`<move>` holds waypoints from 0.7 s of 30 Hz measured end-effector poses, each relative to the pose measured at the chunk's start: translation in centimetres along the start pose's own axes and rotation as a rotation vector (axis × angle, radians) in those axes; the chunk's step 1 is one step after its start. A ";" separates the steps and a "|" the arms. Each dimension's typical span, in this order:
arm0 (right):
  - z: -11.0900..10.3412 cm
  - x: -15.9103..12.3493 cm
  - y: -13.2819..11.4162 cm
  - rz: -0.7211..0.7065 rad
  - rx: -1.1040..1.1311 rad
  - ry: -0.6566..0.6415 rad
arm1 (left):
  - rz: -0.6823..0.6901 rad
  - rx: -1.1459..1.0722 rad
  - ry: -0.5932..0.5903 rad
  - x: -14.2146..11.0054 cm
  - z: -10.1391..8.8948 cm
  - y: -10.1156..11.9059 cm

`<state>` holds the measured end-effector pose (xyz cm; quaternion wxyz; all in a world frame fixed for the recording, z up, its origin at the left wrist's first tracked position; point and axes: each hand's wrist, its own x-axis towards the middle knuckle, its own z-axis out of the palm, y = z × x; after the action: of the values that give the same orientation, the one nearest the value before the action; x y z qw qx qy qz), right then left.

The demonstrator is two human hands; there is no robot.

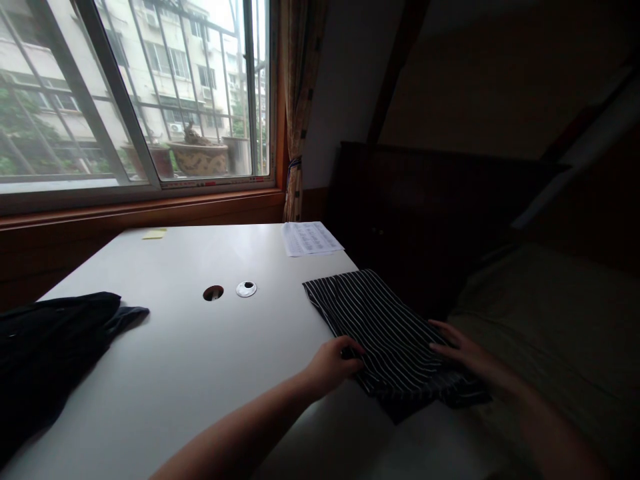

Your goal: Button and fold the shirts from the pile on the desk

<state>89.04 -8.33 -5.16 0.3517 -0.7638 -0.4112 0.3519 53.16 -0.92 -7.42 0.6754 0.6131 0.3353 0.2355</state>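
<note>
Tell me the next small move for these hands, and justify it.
Probably straighten the near end of the striped cloth: the left hand and the right hand are at its opposite side edges, and that near end looks uneven, with a dark flap jutting out.

On the table (250, 353) before me I find: cloth (375, 327) at one o'clock, between my left hand (334, 363) and right hand (459, 348); garment (47, 353) at ten; papers (311, 239) at twelve; window (175, 87) beyond, at eleven.
</note>
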 end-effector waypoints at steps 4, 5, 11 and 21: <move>-1.0 0.5 0.8 -0.069 -0.067 0.055 | 0.041 0.124 -0.018 -0.1 0.2 0.5; -1.0 0.6 1.2 -0.072 -0.077 0.016 | 0.020 0.152 -0.053 -0.4 0.1 0.5; -2.0 1.5 3.1 -0.137 -0.311 -0.079 | 0.091 0.457 -0.197 -1.8 -2.5 2.4; 9.7 7.6 -10.2 -0.766 -0.858 0.028 | 0.522 1.258 0.276 7.0 -4.7 4.7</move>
<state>80.31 4.95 -3.49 0.1179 -0.6390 -0.7600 -0.0092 54.75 8.00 -4.07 0.0645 0.9131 0.3326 0.2269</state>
